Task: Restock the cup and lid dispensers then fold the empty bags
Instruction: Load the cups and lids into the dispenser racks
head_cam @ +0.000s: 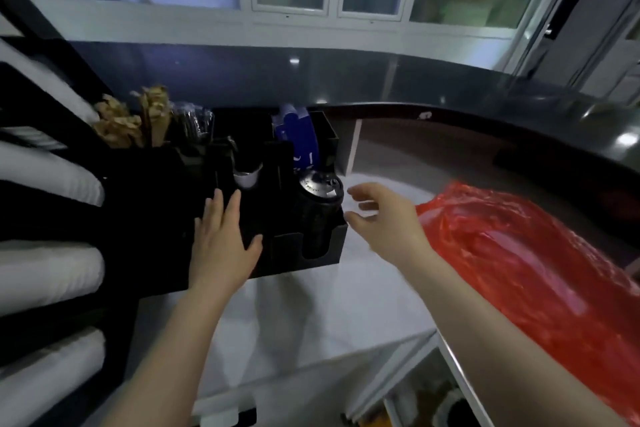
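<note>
A black organizer [294, 253] with several slots stands on the white counter. Its right front slot holds a stack of black lids [317, 204]. A middle slot shows a white cup rim [246, 177]. My left hand [221, 236] lies flat, fingers spread, against the organizer's front left. My right hand [381, 218] hovers open just right of the lid stack, holding nothing. A crumpled red plastic bag [519, 263] lies on the counter to the right, beside my right forearm.
White cup stacks [52, 274] lie sideways in a black rack at the left. Brown stirrers or packets [131, 121] and a blue pack [298, 135] fill the organizer's back slots. A dark curved raised counter [485, 114] runs behind. Shelves show below the counter edge.
</note>
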`<state>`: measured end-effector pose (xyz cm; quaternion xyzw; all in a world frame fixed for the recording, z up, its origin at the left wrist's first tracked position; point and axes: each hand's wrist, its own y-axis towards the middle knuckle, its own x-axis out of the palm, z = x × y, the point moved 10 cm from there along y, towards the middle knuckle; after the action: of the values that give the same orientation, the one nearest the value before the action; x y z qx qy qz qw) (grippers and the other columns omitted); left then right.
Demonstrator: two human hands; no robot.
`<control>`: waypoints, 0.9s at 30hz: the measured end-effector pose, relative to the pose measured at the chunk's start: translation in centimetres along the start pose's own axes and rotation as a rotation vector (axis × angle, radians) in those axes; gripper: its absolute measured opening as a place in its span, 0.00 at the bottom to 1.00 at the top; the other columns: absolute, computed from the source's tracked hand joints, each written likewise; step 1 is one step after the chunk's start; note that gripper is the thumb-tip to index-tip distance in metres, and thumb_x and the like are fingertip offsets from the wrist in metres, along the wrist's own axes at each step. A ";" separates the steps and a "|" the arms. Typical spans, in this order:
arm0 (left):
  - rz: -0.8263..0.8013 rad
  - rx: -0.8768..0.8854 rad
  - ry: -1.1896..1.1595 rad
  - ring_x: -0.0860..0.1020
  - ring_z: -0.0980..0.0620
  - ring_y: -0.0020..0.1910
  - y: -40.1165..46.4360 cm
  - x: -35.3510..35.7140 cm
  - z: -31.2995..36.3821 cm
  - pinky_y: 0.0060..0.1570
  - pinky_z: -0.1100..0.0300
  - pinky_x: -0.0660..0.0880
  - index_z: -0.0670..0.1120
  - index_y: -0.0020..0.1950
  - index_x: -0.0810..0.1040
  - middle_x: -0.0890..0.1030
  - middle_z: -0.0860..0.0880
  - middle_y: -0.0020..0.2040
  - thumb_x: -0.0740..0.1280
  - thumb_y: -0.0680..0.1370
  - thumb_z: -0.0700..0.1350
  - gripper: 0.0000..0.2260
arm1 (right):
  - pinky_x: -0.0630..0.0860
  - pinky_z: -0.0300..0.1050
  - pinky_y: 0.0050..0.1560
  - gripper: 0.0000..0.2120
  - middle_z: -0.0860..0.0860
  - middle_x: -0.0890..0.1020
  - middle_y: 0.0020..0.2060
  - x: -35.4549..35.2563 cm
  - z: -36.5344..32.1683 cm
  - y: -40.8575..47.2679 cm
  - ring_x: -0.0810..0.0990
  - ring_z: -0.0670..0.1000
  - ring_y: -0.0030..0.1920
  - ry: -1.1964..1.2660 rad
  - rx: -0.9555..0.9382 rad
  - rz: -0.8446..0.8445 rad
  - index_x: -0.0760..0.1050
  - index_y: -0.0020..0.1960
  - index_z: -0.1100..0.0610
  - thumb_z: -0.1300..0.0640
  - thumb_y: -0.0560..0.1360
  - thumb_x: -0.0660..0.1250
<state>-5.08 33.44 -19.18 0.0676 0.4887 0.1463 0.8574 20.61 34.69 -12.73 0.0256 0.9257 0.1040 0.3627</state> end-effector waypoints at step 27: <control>-0.160 0.034 0.322 0.29 0.52 0.72 -0.1 3.0 -1.0 0.64 0.57 0.22 0.51 0.75 0.31 0.25 0.44 0.72 0.63 0.75 0.61 0.46 | 0.73 0.43 0.51 0.39 0.48 0.74 0.60 3.9 -2.1 7.7 0.75 0.49 0.56 -0.076 -0.147 -0.101 0.64 0.68 0.45 0.48 0.60 0.77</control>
<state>-4.52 34.26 -22.19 0.0184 0.6258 0.0782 0.7758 16.05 42.28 -12.20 -0.0439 0.9013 0.1521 0.4032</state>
